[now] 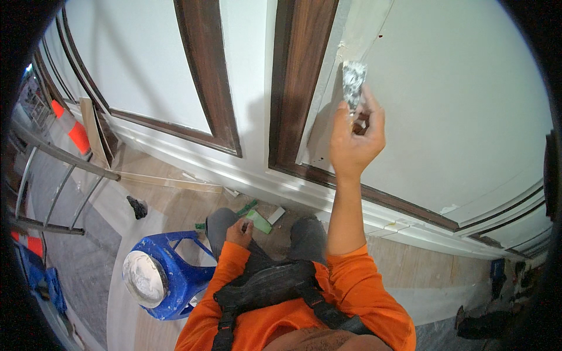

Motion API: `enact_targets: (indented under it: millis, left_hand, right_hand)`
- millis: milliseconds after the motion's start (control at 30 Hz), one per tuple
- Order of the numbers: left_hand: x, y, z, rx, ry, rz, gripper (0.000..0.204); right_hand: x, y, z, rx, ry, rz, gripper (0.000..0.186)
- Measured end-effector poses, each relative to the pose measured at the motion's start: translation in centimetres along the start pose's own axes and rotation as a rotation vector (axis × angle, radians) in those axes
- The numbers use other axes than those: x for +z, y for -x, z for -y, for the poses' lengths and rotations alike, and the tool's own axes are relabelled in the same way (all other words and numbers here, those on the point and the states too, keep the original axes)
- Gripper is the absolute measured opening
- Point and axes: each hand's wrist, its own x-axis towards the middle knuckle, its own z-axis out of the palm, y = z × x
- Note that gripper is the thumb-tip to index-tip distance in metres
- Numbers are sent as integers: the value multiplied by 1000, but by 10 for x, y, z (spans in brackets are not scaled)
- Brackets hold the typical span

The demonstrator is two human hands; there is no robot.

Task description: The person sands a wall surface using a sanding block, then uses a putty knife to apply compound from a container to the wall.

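Note:
My right hand (358, 137) is raised to the wall panel and grips a putty knife (353, 82), its blade smeared with white and grey filler. The blade lies at the white wall panel (456, 111), beside a dark wood trim strip (301, 76). A pale filler streak (358, 35) runs up the panel above the blade. Down by my knee, my left hand (239, 233) has its fingers curled; what they hold, if anything, I cannot make out. To its left, a blue plastic stool (175, 272) carries a round dish of white filler (143, 281).
Green scraps (259, 222) and a small pale block (276, 215) lie on the floor by the baseboard. A black crumpled thing (137, 207) is farther left. Metal railing (64, 155) and an orange-and-white cone (75, 131) stand at the left. Dark items (489, 322) lie at lower right.

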Motion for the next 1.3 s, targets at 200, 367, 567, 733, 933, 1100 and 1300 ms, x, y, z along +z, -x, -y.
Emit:
enact_targets:
  millis: [200, 367, 567, 733, 933, 1100, 1300]
  left_hand:
    - [5, -1, 13, 51, 18, -28, 27]
    - [4, 1, 11, 82, -15, -50, 26]
    - [4, 4, 5, 52, 48, -61, 24]
    - [4, 3, -2, 60, -9, -50, 23]
    - [0, 0, -2, 0, -7, -10, 26]
    - [-4, 3, -12, -6, -35, -32, 25]
    - [-5, 3, -13, 16, -40, -36, 24]
  right_hand:
    - [12, -35, 14, -116, -68, -14, 47]
    - [13, -39, 18, -61, -93, 15, 46]
    - [9, -23, 35, 211, -135, 65, 45]
    - [3, -2, 23, 299, -114, 92, 48]
    - [-5, 3, 18, 199, -164, 69, 45]
    - [1, -25, 10, 18, -180, 61, 47]
    - [4, -38, 5, -89, -120, 84, 46]
